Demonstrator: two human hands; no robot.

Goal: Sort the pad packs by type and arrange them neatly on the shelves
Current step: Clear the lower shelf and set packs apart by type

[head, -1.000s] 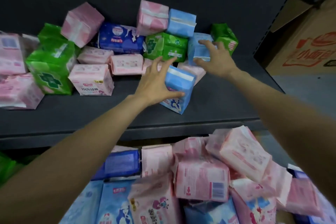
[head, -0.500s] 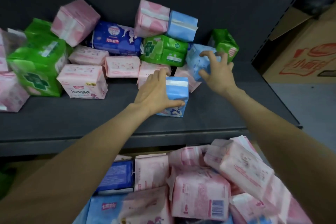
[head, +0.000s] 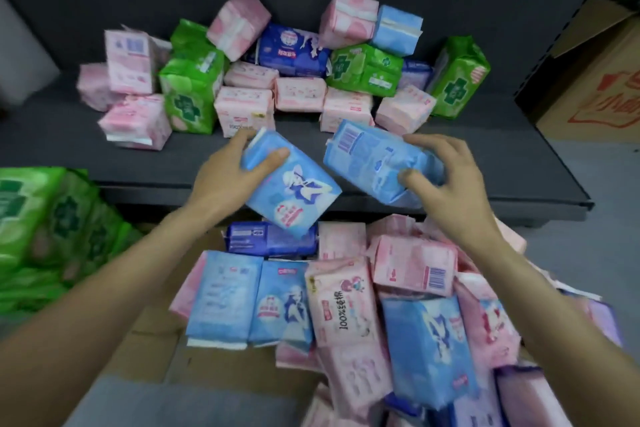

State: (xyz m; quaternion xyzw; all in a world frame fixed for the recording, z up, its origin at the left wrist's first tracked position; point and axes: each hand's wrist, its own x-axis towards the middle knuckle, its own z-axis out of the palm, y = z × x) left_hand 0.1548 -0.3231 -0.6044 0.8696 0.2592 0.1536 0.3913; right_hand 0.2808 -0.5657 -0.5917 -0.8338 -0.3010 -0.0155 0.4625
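Head view — each grip (head: 228, 173) (head: 440, 177) holds a blue pack (head: 294, 191) (head: 374, 163).

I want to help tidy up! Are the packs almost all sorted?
Not nearly. Done: little; the shelf holds pink, green and blue packs jumbled together. In hand: the left hand grips one light blue pack, the right hand another light blue pack. Left: the shelf jumble and the mixed pile below.

Single head view, looking forward and down, close over dark shelf (head: 485, 163) edge.
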